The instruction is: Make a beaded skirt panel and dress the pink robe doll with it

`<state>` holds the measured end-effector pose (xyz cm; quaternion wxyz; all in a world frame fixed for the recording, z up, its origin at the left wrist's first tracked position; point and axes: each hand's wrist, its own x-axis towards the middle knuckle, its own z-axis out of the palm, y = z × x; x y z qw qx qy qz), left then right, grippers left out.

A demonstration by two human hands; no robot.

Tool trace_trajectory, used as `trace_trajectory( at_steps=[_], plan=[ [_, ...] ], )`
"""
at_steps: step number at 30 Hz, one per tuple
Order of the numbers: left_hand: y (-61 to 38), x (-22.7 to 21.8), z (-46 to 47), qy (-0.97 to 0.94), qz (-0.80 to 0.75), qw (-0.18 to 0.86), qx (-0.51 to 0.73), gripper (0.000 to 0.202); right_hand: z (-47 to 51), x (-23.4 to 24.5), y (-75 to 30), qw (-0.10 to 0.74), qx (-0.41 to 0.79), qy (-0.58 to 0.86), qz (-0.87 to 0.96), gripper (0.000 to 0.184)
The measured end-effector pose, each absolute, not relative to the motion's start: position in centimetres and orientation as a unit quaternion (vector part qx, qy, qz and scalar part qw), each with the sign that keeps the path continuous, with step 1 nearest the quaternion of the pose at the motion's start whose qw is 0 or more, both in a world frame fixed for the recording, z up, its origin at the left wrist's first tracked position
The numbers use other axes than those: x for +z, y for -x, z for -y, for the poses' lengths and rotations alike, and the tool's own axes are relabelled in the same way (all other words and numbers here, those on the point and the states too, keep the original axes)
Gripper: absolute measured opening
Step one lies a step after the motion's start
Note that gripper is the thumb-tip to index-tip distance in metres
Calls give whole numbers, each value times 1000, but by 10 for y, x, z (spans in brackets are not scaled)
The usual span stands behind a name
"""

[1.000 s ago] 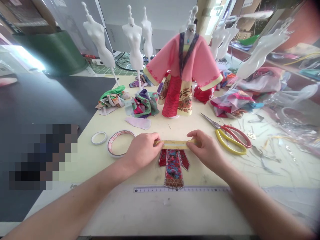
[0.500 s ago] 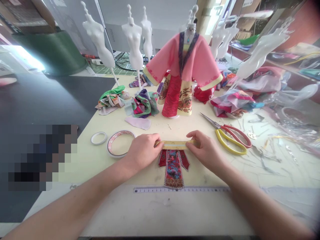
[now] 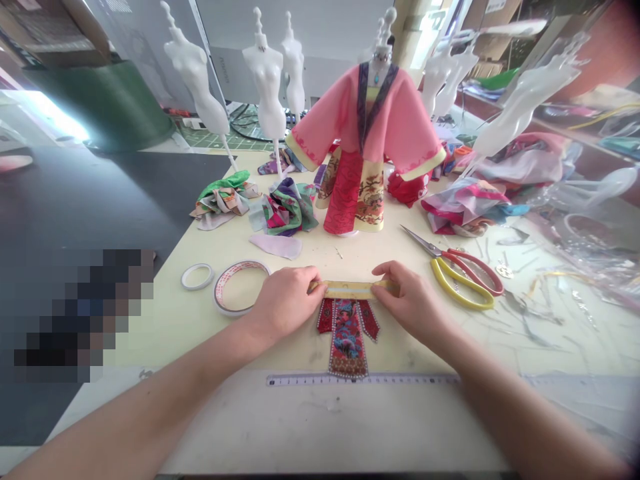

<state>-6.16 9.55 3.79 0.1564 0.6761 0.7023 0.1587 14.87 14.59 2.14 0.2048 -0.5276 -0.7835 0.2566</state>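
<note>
Between my hands a yellow fabric strip [image 3: 349,289] with a pale line along its middle is held level. My left hand [image 3: 290,300] pinches its left end between thumb and fingers. At the right end, my right hand [image 3: 407,293] pinches it too, with the index finger raised a little. Below the strip hang or lie a patterned red and blue fabric panel [image 3: 348,337] edged with beads and two shorter red tabs [image 3: 369,320]; whether they are joined to the strip I cannot tell. The panel's lower edge meets a printed ruler scale [image 3: 310,381] on the table.
Left of my hands lie a large tape roll [image 3: 218,293] and a small one [image 3: 184,277]. Scissors [image 3: 463,280] with red and yellow handles lie to the right. A small dress form wears a pink robe [image 3: 335,107]; bare white forms [image 3: 270,87] and fabric heaps [image 3: 293,207] stand around.
</note>
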Motion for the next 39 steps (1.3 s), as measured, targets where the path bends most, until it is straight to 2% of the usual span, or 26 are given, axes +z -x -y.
trace_trajectory(
  at_steps=[20, 31, 39],
  plan=[
    [58, 34, -96, -692, -703, 112, 116, 15, -141, 22, -145, 143, 168, 510, 832, 24],
    [59, 34, -93, -705, -697, 70, 109, 14, -140, 25, -146, 154, 145, 514, 831, 28],
    [59, 34, -93, -702, -698, 81, 114, 17, -140, 25, -146, 146, 148, 518, 829, 29]
  ],
)
